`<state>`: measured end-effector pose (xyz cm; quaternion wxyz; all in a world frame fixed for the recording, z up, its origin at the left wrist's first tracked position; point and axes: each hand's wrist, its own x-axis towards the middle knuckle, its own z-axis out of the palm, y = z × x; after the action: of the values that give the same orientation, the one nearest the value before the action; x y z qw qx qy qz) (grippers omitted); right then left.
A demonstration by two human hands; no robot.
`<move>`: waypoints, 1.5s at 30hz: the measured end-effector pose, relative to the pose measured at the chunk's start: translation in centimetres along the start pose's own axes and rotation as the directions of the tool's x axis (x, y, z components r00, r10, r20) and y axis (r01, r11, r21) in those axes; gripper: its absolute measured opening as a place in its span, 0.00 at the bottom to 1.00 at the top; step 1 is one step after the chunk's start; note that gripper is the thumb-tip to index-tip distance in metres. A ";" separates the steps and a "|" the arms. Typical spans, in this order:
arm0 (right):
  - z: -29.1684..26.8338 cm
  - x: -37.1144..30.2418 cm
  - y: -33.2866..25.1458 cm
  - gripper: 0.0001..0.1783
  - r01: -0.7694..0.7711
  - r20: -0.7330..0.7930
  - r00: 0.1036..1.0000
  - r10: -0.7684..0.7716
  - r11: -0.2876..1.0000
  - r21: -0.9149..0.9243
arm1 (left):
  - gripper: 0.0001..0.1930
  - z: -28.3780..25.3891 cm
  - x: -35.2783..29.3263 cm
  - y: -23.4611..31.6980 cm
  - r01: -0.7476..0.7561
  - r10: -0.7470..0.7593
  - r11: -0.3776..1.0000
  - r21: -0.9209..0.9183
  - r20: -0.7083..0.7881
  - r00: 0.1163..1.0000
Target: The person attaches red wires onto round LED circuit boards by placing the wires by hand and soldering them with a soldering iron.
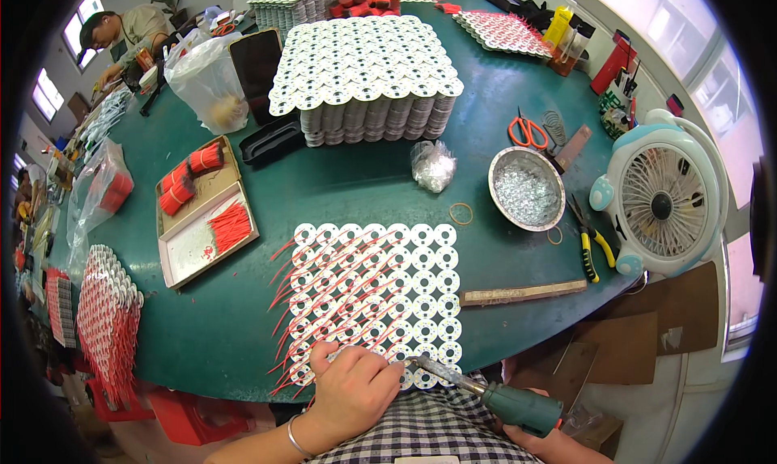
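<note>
A panel of round white circuit boards (425, 282) lies on the green table in front of me. Red wires (336, 282) slant across its left and middle columns, while the right columns show bare discs. My left hand (352, 387) rests over the panel's near edge, fingers closed in a pinch; whatever is between them is hidden. Wrapped round the green handle of a soldering iron (522, 407) is my right hand (530, 441), partly hidden by it. The iron's bent metal tip touches or hovers over the near row, just right of my left fingertips.
Left of the panel sits a cardboard tray (174, 258) with red wire bundles. Beyond stands a tall stack of board panels (364, 67). A metal bowl (498, 201), pliers (589, 245), wooden strip (526, 292) and fan (664, 201) are at right. A person (133, 31) works far left.
</note>
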<state>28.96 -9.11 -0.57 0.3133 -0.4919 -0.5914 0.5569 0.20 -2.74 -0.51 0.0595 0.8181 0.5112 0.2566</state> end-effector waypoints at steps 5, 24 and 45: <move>-0.5 -0.9 1.3 0.19 0.185 0.028 0.982 -0.189 0.908 -0.377 | 0.06 -0.2 0.1 0.0 -0.005 0.005 1.000 0.008 0.017 1.000; 7.4 10.9 -3.2 0.32 0.137 -0.196 0.980 0.029 0.614 0.777 | 0.11 -1.2 -1.4 -1.5 -0.044 0.060 0.981 -0.188 0.076 0.995; 9.0 10.5 -2.8 0.27 0.104 -0.125 0.992 0.009 0.496 0.862 | 0.09 -3.6 -3.1 -4.6 -0.102 0.153 0.928 -0.359 0.115 0.982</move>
<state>16.70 -2.20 -1.41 0.5656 -0.2826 -0.2273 0.7406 -6.36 -3.88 -0.16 0.2238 0.8418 0.3973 0.2889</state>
